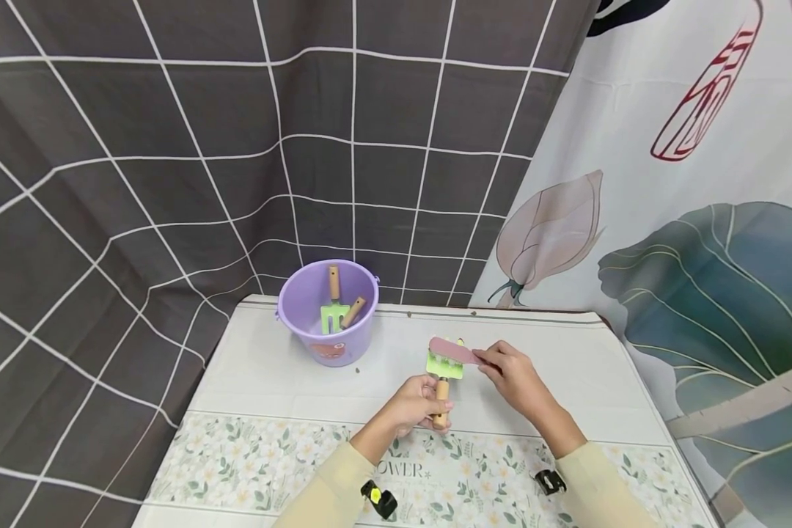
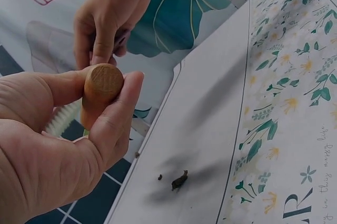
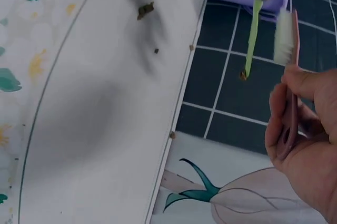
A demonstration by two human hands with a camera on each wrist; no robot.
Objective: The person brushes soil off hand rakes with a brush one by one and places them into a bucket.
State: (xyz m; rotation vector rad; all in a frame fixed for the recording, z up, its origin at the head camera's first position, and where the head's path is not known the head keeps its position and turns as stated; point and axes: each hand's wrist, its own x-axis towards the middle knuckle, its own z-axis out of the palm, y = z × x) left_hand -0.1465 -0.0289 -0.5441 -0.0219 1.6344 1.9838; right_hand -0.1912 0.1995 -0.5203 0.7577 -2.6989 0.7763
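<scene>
My left hand (image 1: 412, 403) grips the wooden handle (image 1: 441, 400) of a small garden rake with a light-green metal head (image 1: 445, 367). The round handle end (image 2: 105, 79) faces the left wrist camera. In my right hand (image 1: 513, 375) is a pink brush (image 1: 452, 350), pinched by its handle. Its pale bristles (image 3: 284, 37) point towards the green head, and in the head view the brush covers part of that head. Seen edge-on in the right wrist view, the green head (image 3: 254, 37) has a brown crumb (image 3: 243, 75) at its tip.
A purple bucket (image 1: 333, 352) stands at the table's back left, holding a green garden fork (image 1: 334, 317) and another wooden-handled tool (image 1: 353, 312). Dark dirt clumps (image 2: 179, 180) lie on the white tabletop (image 1: 270, 381). Dark gridded cloth (image 1: 402, 176) hangs behind.
</scene>
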